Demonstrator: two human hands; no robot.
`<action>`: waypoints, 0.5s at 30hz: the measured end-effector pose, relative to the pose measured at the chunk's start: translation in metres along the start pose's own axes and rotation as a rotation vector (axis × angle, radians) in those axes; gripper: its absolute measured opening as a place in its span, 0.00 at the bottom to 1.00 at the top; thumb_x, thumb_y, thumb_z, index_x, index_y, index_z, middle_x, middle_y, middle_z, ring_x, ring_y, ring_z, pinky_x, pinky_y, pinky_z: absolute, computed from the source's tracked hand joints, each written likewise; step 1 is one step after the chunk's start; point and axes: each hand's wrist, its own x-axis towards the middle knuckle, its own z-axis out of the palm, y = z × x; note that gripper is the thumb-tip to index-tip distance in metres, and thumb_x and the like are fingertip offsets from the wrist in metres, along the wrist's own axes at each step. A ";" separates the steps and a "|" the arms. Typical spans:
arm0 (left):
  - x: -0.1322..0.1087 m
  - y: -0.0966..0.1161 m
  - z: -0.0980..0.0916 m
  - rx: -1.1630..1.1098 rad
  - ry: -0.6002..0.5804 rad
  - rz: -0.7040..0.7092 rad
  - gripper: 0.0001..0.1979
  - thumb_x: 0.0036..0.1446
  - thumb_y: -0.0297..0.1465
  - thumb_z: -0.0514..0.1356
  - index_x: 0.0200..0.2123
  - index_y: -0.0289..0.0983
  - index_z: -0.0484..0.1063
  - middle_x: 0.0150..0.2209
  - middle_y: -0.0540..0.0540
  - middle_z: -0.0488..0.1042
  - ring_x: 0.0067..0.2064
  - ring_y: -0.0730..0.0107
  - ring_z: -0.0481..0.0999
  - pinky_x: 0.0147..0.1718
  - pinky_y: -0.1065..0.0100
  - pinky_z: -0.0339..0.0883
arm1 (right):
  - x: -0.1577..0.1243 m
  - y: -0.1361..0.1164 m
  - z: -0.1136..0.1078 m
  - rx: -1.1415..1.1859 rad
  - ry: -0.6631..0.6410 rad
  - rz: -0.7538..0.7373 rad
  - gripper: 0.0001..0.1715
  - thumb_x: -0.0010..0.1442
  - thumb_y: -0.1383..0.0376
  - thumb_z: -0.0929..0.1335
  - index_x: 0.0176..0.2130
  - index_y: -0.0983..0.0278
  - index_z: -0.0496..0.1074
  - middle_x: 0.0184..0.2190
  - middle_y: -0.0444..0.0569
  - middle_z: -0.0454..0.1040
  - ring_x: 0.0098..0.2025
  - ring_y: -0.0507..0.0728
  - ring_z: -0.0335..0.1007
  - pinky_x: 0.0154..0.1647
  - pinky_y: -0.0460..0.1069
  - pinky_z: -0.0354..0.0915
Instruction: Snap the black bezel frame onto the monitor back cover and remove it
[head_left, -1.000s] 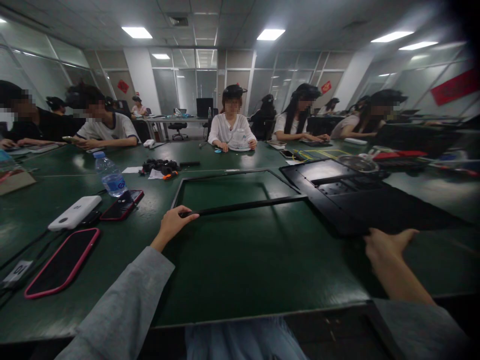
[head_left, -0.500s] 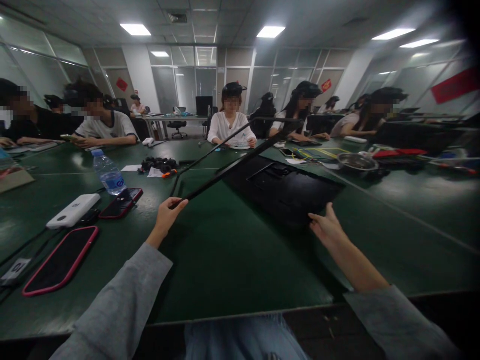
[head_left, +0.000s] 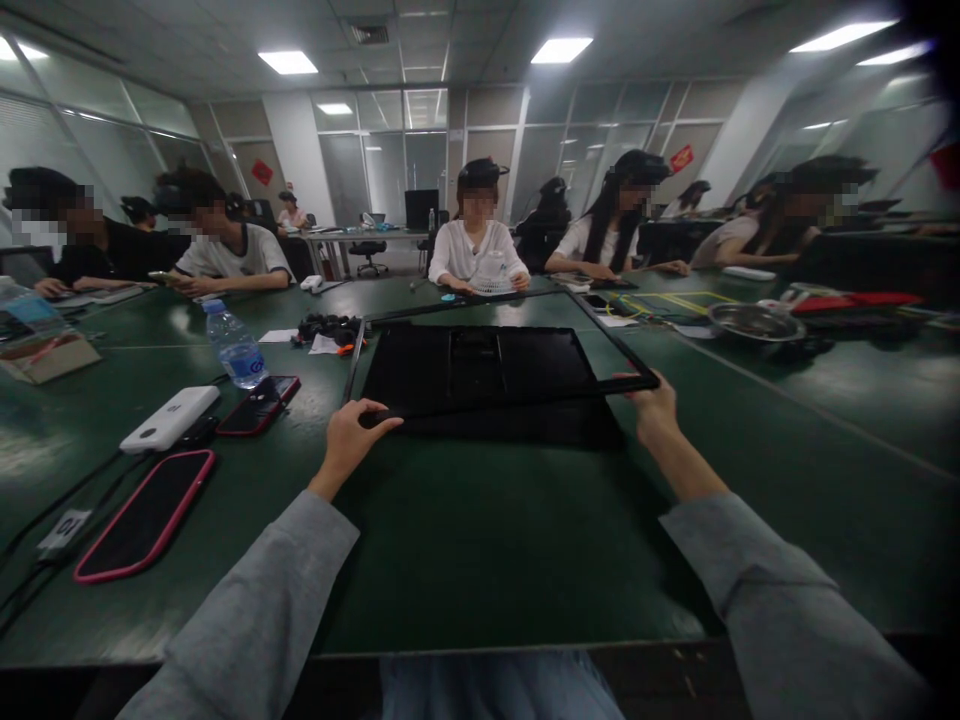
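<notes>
A thin black rectangular frame, like a monitor bezel, is held up over the table by its two near corners. My left hand pinches the near left corner, thumb along the top edge. At the near right corner my right hand grips the frame, some of its fingers hidden beneath. Below the frame lies a black plastic panel, like a monitor back cover, with a recessed section in its middle. The frame's near bar crosses in front of the panel; whether they touch I cannot tell.
On the left of the green table lie a red-rimmed phone, another phone, a white power bank with cables and a water bottle. A metal bowl stands at right. Several people sit around the table.
My right hand has gone from the panel to the frame's right corner. The frame has swung from a steep tilt to nearly level. The panel now lies squarer to me.
</notes>
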 end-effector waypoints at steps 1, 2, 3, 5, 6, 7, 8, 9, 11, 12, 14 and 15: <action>0.000 0.000 0.001 0.029 0.000 0.034 0.17 0.54 0.48 0.70 0.38 0.41 0.80 0.41 0.44 0.82 0.44 0.58 0.79 0.49 0.57 0.70 | 0.001 -0.001 -0.002 0.134 -0.008 0.089 0.25 0.60 0.44 0.67 0.45 0.60 0.72 0.32 0.50 0.78 0.34 0.57 0.77 0.37 0.53 0.76; 0.000 0.000 0.003 0.056 -0.001 0.070 0.17 0.54 0.48 0.70 0.38 0.42 0.79 0.40 0.45 0.82 0.44 0.58 0.79 0.49 0.57 0.69 | 0.001 -0.003 -0.005 0.262 -0.070 0.210 0.26 0.61 0.42 0.65 0.43 0.60 0.72 0.33 0.52 0.79 0.35 0.58 0.77 0.37 0.53 0.76; 0.000 -0.002 0.005 0.082 -0.006 0.106 0.17 0.54 0.47 0.70 0.38 0.42 0.79 0.40 0.45 0.82 0.44 0.58 0.79 0.49 0.57 0.69 | 0.000 -0.005 -0.007 0.345 -0.157 0.323 0.26 0.61 0.41 0.66 0.41 0.60 0.72 0.35 0.53 0.79 0.35 0.58 0.78 0.36 0.52 0.76; 0.002 -0.005 0.007 0.126 -0.025 0.160 0.17 0.54 0.47 0.71 0.38 0.42 0.79 0.40 0.46 0.81 0.43 0.59 0.79 0.50 0.56 0.67 | -0.005 -0.008 -0.009 0.315 -0.289 0.397 0.24 0.58 0.44 0.70 0.41 0.60 0.73 0.34 0.53 0.79 0.32 0.57 0.76 0.32 0.51 0.75; 0.004 -0.008 0.008 0.140 -0.041 0.177 0.17 0.54 0.48 0.71 0.39 0.42 0.79 0.40 0.46 0.81 0.43 0.59 0.78 0.50 0.56 0.67 | -0.008 -0.009 -0.009 0.239 -0.279 0.364 0.22 0.55 0.48 0.73 0.42 0.60 0.74 0.32 0.50 0.78 0.30 0.56 0.74 0.29 0.49 0.73; 0.006 -0.010 0.009 0.148 -0.060 0.188 0.18 0.54 0.48 0.71 0.39 0.42 0.79 0.40 0.46 0.81 0.44 0.59 0.78 0.50 0.57 0.67 | -0.012 -0.008 -0.007 0.147 -0.239 0.297 0.23 0.53 0.52 0.76 0.45 0.60 0.75 0.29 0.47 0.76 0.27 0.55 0.72 0.28 0.49 0.72; 0.007 -0.013 0.010 0.151 -0.080 0.195 0.18 0.54 0.48 0.70 0.40 0.41 0.79 0.41 0.45 0.81 0.44 0.59 0.78 0.50 0.57 0.67 | -0.015 -0.006 -0.005 0.047 -0.189 0.215 0.26 0.52 0.55 0.76 0.49 0.60 0.75 0.27 0.44 0.75 0.26 0.54 0.70 0.28 0.49 0.71; 0.009 -0.015 0.010 0.151 -0.100 0.197 0.18 0.55 0.48 0.70 0.40 0.41 0.78 0.41 0.45 0.81 0.45 0.59 0.78 0.50 0.57 0.67 | -0.018 -0.003 -0.002 -0.055 -0.144 0.129 0.29 0.52 0.56 0.76 0.52 0.60 0.74 0.26 0.43 0.74 0.26 0.54 0.69 0.30 0.49 0.71; 0.012 -0.018 0.011 0.150 -0.142 0.193 0.18 0.56 0.47 0.70 0.41 0.41 0.78 0.43 0.45 0.81 0.47 0.58 0.77 0.51 0.56 0.66 | -0.021 0.005 0.003 -0.245 -0.094 -0.027 0.30 0.56 0.57 0.72 0.57 0.60 0.73 0.30 0.45 0.76 0.32 0.57 0.72 0.38 0.53 0.72; 0.012 -0.019 0.011 0.153 -0.162 0.188 0.17 0.57 0.47 0.69 0.42 0.41 0.78 0.43 0.45 0.81 0.48 0.57 0.77 0.52 0.55 0.66 | -0.021 0.009 0.005 -0.329 -0.085 -0.091 0.29 0.58 0.57 0.70 0.58 0.60 0.73 0.35 0.48 0.78 0.37 0.59 0.74 0.44 0.55 0.72; 0.013 -0.020 0.012 0.166 -0.196 0.177 0.17 0.57 0.46 0.69 0.42 0.41 0.78 0.45 0.45 0.81 0.50 0.57 0.77 0.54 0.53 0.64 | -0.021 0.017 0.006 -0.474 -0.059 -0.194 0.27 0.60 0.58 0.67 0.57 0.61 0.74 0.43 0.53 0.78 0.45 0.62 0.74 0.53 0.59 0.69; 0.014 -0.021 0.013 0.174 -0.210 0.173 0.17 0.57 0.46 0.68 0.43 0.41 0.78 0.45 0.45 0.81 0.51 0.56 0.76 0.55 0.52 0.63 | -0.021 0.021 0.006 -0.531 -0.042 -0.225 0.27 0.60 0.59 0.67 0.57 0.62 0.75 0.46 0.55 0.77 0.47 0.63 0.73 0.55 0.61 0.67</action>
